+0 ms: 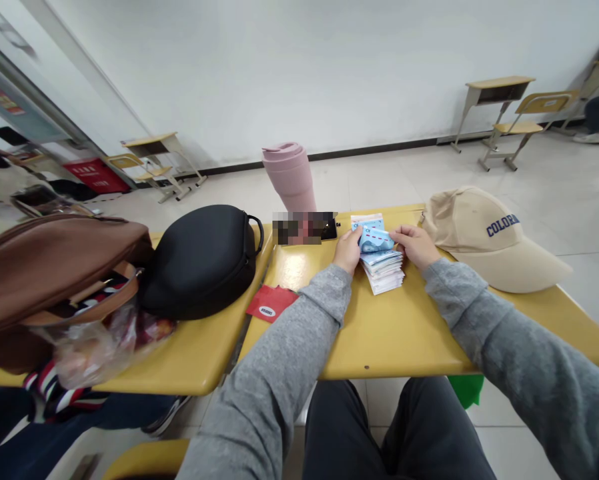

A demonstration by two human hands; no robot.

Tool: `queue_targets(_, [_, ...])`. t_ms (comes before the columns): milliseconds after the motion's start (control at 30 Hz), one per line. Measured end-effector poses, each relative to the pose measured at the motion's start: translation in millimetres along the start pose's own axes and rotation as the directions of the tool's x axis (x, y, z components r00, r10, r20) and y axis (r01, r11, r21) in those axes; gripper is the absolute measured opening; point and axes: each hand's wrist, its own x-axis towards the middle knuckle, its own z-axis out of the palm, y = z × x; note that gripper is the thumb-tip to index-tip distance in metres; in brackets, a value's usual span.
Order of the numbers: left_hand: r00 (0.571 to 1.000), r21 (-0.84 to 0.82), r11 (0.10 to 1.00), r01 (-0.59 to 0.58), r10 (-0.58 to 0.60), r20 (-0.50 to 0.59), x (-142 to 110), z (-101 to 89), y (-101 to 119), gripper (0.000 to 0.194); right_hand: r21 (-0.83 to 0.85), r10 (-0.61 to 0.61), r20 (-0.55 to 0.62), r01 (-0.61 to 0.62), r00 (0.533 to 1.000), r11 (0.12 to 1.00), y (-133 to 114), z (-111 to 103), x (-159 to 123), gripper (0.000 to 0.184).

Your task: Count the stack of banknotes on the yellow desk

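Between my hands is a small light-blue packet [376, 240] with a dotted red line, its kind too small to read. My left hand [348, 250] is closed on the packet's left edge. At the right edge, the thumb and fingers of my right hand [415, 245] pinch its corner. Just below lies a fanned stack of similar white-and-blue packets [385, 275] on the yellow desk [399, 333]. Another blue-and-white piece [367, 219] shows behind the held one.
A pink tumbler [289, 173] and a dark phone [329, 229] are at the back edge. To the right sits a beige cap [479, 233]; to the left, a red pouch [271, 303]. A black case [204, 260] and brown bag [59, 267] occupy the adjoining desk.
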Motion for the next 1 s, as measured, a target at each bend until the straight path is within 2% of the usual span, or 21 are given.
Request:
queue_targets(400, [1.0, -0.017, 1.0, 0.021, -0.021, -0.006, -2.3, 2.6, 3.6, 0.023, 0.022, 0.009, 0.008, -0.01, 1.0, 1.0, 2.3, -0.1, 1.9, 0.029])
queue_targets(633, [1.0, -0.003, 1.0, 0.005, -0.005, -0.002, 0.1, 0.5, 1.0, 0.023, -0.016, 0.01, 0.022, -0.009, 1.0, 1.0, 2.5, -0.1, 1.4, 0.031])
queue_targets(1000, [1.0, 0.013, 1.0, -0.011, 0.011, 0.014, 2.6, -2.0, -1.9, 0.027, 0.011, 0.014, 0.037, -0.014, 0.999, 1.0, 1.6, 0.2, 1.0, 0.03])
